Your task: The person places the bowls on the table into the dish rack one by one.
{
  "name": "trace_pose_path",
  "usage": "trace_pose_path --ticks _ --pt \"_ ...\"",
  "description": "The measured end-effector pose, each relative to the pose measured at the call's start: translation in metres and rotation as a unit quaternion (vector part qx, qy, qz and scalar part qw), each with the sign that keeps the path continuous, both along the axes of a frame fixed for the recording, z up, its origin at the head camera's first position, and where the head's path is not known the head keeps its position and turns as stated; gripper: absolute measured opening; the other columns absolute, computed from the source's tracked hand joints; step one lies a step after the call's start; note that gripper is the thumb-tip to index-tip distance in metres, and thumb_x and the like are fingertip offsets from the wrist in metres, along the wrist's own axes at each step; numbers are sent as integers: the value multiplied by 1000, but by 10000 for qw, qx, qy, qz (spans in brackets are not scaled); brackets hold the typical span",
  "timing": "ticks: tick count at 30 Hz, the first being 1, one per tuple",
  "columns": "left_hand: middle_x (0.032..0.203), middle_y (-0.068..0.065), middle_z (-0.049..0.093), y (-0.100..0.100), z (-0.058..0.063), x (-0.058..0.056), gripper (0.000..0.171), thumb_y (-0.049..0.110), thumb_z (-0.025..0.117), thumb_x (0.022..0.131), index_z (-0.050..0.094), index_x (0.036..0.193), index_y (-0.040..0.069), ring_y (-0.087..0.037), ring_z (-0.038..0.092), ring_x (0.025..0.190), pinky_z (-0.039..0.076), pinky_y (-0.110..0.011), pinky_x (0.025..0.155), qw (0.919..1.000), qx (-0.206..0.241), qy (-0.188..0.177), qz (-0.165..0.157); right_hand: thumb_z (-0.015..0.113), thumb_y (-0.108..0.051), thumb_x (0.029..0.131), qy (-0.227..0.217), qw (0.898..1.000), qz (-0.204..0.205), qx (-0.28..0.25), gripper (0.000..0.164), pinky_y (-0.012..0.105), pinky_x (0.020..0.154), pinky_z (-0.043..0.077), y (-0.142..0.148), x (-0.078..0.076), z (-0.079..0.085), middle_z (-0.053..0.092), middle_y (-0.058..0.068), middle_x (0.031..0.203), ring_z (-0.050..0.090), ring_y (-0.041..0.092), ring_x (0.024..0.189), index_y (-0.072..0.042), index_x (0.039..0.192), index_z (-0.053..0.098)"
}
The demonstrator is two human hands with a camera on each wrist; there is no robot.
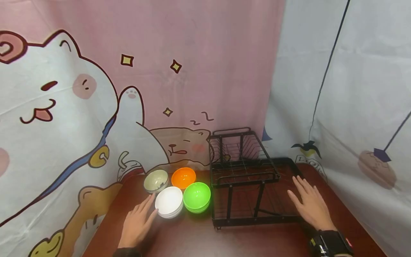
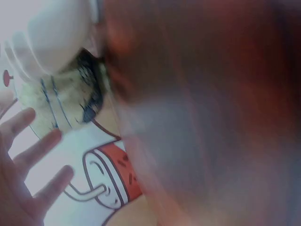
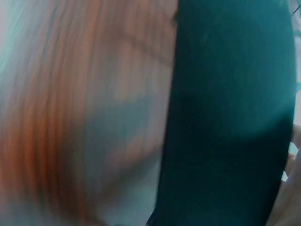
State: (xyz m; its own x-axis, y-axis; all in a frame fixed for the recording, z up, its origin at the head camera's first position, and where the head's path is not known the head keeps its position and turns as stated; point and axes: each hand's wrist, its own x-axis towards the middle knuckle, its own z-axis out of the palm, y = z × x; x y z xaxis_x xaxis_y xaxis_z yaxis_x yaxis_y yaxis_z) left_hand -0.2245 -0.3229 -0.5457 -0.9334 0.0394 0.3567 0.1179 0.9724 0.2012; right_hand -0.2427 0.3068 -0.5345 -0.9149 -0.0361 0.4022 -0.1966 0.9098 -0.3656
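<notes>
My left hand [image 1: 137, 221] is beside a stack of white bowls [image 1: 169, 202], fingers straight and spread, holding nothing. In the head view its fingertips come close to the stack; whether they touch it I cannot tell. Behind are patterned cream bowls [image 1: 156, 181], stacked in the left wrist view, and an orange bowl [image 1: 183, 177]. Green bowls [image 1: 197, 197] are stacked right of the white ones. My right hand [image 1: 311, 203], fingers extended, is at the right side of a black two-tier dish rack [image 1: 257, 222]. Contact there is unclear. A large dark surface [image 3: 225, 113] blocks most of that hand in the right wrist view.
The rack's raised wire basket [image 1: 245, 180] stands over the left part of its wide base. All stand on a reddish-brown table [image 1: 186, 239]. A cartoon-printed curtain [image 1: 208, 71] hangs behind and along both sides. Both wrist views are partly blurred.
</notes>
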Motion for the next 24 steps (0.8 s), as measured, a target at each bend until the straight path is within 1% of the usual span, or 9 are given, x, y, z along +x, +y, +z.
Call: trace_pose_path --ticks 2,5,7,10,12,15,18,21,24 --pt "154 -9 57 5 2 -3 63 57 48 105 40 160 27 -38 60 128 46 -67 99 9999 140 -41 12 48 -46 109 47 9999 83 -84 69 55 132 -1 -8 1 3 35 27 165 28 48 154 -8 163 29" --pt "146 -16 62 13 4 -7 64 53 50 106 44 158 17 -40 62 125 47 -66 102 9990 396 -179 99 49 -44 108 152 9995 183 -189 67 57 131 7 -21 2 9 37 26 164 31 47 154 -9 163 31" --pt "143 -21 62 18 5 -9 65 50 50 106 46 156 9 -43 62 126 47 -64 105 9976 561 -349 227 50 -42 109 186 9992 246 -274 66 53 132 7 -29 3 12 38 25 164 32 46 153 -10 163 32" --pt "139 -25 63 24 6 -12 63 47 51 106 51 149 1 -45 62 126 47 -63 106 9940 790 -608 441 49 -40 109 104 9983 346 -466 64 49 133 8 -41 6 16 38 24 164 34 47 152 -7 162 34" --pt "133 -26 66 28 7 -14 59 44 54 105 55 141 -2 -46 65 120 49 -63 103 9918 902 -718 556 48 -41 110 -58 9971 393 -650 64 53 131 10 -49 7 18 36 25 165 33 50 151 -5 161 35" --pt "118 -27 71 34 11 -16 54 40 60 102 58 130 -6 -45 70 104 54 -62 92 9883 1072 -805 725 44 -46 110 -350 9951 411 -834 66 66 123 19 -58 10 22 34 29 164 31 56 149 0 158 38" --pt "107 -27 73 38 15 -19 49 35 63 99 58 125 -7 -42 72 92 56 -60 83 9841 1214 -889 946 43 -47 110 -411 9961 362 -698 66 68 120 22 -62 12 20 36 31 162 33 56 148 1 156 41" --pt "104 -28 73 42 19 -20 41 24 60 98 57 123 -8 -43 72 89 56 -59 80 9806 1306 -930 1131 43 -49 110 -443 9977 258 -447 66 65 123 21 -60 13 12 39 28 162 35 52 148 -2 157 40" --pt "102 -30 72 45 21 -21 35 14 55 97 57 122 -11 -43 71 87 56 -58 77 9798 1340 -862 1207 46 -50 108 -555 9981 141 -243 68 65 124 18 -55 16 2 40 26 162 35 50 149 -7 160 38"
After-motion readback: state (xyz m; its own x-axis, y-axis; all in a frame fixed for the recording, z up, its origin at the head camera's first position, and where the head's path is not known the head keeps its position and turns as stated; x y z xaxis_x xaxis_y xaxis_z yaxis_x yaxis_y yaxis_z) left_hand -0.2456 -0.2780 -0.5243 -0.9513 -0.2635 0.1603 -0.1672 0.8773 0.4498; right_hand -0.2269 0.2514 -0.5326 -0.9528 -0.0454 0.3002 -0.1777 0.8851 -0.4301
